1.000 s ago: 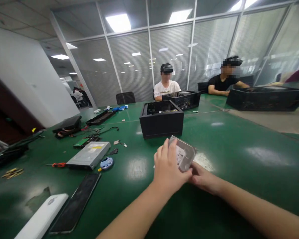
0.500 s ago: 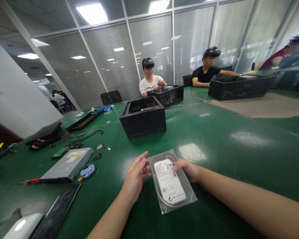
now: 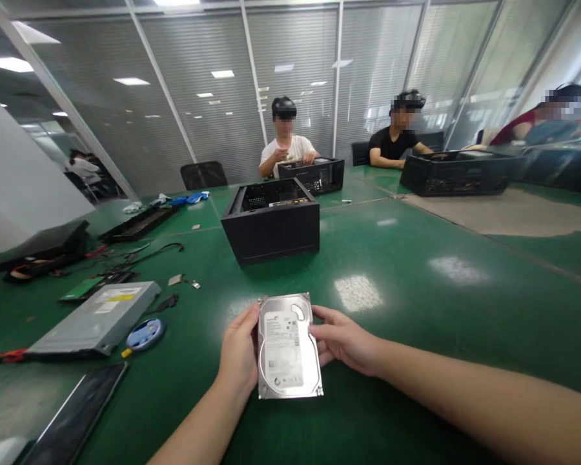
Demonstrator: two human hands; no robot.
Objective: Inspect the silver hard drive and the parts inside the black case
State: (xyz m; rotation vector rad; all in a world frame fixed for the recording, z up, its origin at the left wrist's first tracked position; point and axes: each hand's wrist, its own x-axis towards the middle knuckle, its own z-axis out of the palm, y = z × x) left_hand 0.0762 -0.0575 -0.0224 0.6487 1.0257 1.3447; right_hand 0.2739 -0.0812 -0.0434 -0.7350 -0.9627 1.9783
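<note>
A silver hard drive (image 3: 283,345) with a white label faces up between my two hands, above the green table. My left hand (image 3: 242,345) is closed along its left edge, the thumb near the upper left corner. On the other side my right hand (image 3: 341,339) grips the right edge, with thumb and fingers against it. The underside of the drive is hidden. Beyond it stands a black computer case (image 3: 274,232) with its top side uncovered, apart from both hands.
To the left lie a grey optical drive (image 3: 94,320), a screwdriver (image 3: 7,356), a blue round object (image 3: 145,334), a black flat panel (image 3: 75,413) and loose cables. Across the table (image 3: 392,271), people sit at other black cases (image 3: 314,174), (image 3: 458,173).
My left hand has come onto the drive's left edge. The drive has shifted left and turned straighter, and my right hand has moved to its right edge. The view has turned slightly.
</note>
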